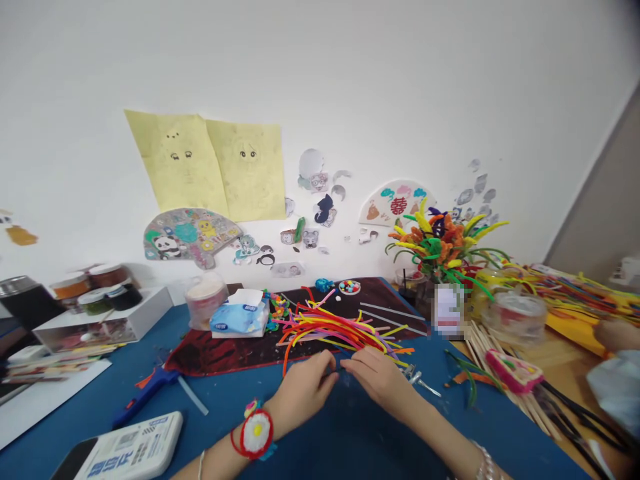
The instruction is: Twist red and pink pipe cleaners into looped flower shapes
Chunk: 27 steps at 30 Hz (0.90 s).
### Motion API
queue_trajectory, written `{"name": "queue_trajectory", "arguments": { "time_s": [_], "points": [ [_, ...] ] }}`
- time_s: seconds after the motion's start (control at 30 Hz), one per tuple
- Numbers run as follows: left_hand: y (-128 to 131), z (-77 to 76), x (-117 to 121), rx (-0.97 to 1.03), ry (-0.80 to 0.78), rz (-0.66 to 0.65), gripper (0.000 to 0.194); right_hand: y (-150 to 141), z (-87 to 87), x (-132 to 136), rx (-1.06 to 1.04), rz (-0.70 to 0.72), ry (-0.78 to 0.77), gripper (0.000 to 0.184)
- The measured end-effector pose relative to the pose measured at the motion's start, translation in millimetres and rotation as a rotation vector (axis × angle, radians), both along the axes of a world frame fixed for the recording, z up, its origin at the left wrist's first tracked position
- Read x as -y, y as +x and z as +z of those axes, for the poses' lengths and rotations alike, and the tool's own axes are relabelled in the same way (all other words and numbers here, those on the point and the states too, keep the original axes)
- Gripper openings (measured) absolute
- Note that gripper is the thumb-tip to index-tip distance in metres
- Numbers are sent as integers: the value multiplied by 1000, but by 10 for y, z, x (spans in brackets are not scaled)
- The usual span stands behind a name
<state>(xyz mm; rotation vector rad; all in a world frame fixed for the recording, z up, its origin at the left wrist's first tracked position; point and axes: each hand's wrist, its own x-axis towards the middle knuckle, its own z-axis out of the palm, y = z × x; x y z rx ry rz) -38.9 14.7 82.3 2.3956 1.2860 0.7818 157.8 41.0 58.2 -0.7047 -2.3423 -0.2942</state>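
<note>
My left hand (309,381) and my right hand (379,379) meet over the blue table, fingertips pinched close together. Something small and dark shows between them, too little of it visible to name. Just beyond my fingers lies a loose pile of coloured pipe cleaners (333,328), red, yellow, pink, orange and purple. Silver scissors (419,380), partly hidden, rest beside my right hand. Around my left wrist is a red band with a white and yellow flower (257,432).
A blue glue gun (147,395) and a phone (127,450) lie at left. Behind the pile stand a tissue pack (239,319) and a bead dish (349,287). A pipe-cleaner bouquet (440,243) stands at right, near wooden sticks (493,353) and another person's hand (617,333).
</note>
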Motion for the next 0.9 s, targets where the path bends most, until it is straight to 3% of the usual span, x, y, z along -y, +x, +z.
{"name": "queue_trajectory", "arguments": {
  "time_s": [0.1,0.23,0.4,0.5,0.67,0.9],
  "points": [
    [-97,26,-72,-149,267,35,14,0,22,15,-120,-23,-91,22],
    [-177,-20,-153,-259,580,-42,15,-20,28,35,-266,-48,-191,16],
    [-223,-72,-201,-284,788,-83,12,10,53,40,-301,-73,-216,15],
    [-237,-17,-195,-243,778,-70,11,51,69,27,-325,-102,-178,15],
    [-168,61,-129,-109,608,-4,12,20,33,49,-317,-114,-53,18],
    [-86,108,-72,-116,394,-56,13,-85,-27,124,-194,-109,48,21]
  ]
}}
